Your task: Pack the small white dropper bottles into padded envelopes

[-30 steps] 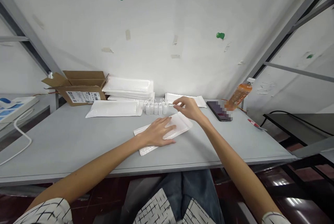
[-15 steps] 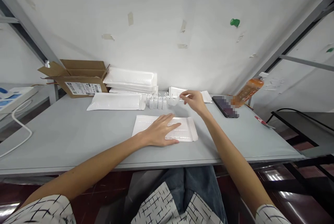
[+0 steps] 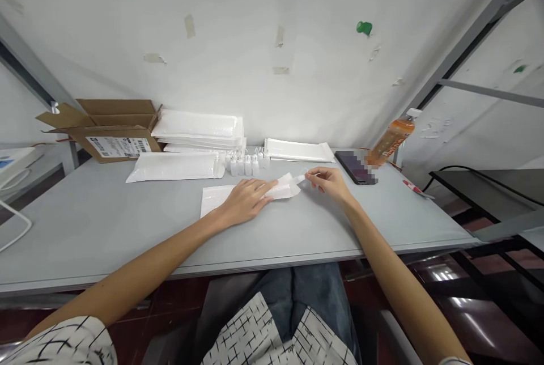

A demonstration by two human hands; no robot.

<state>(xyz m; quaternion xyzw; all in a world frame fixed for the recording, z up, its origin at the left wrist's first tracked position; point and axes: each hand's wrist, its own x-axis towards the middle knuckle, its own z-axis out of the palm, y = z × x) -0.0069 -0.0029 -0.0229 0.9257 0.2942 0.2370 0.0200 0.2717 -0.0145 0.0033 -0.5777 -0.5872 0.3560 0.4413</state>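
A white padded envelope [image 3: 216, 196] lies flat on the grey table [image 3: 106, 229] in front of me. My left hand [image 3: 244, 200] rests on it with fingers stretched toward its open right end. My right hand [image 3: 330, 182] pinches a small clear white bottle [image 3: 301, 178] and holds it at the envelope's mouth. A row of several more small white bottles [image 3: 244, 165] stands just behind the envelope.
Stacks of white padded envelopes [image 3: 198, 128] and a cardboard box [image 3: 106, 127] sit at the back left, another envelope pile [image 3: 297, 151] at the back middle. A phone [image 3: 355, 166] and an orange bottle [image 3: 391, 139] are at the right. A white cable [image 3: 15, 217] lies far left.
My right hand picked a small bottle from the row and brought it down to the envelope's open end. My left hand shifted toward that end, and the envelope's mouth is lifted.
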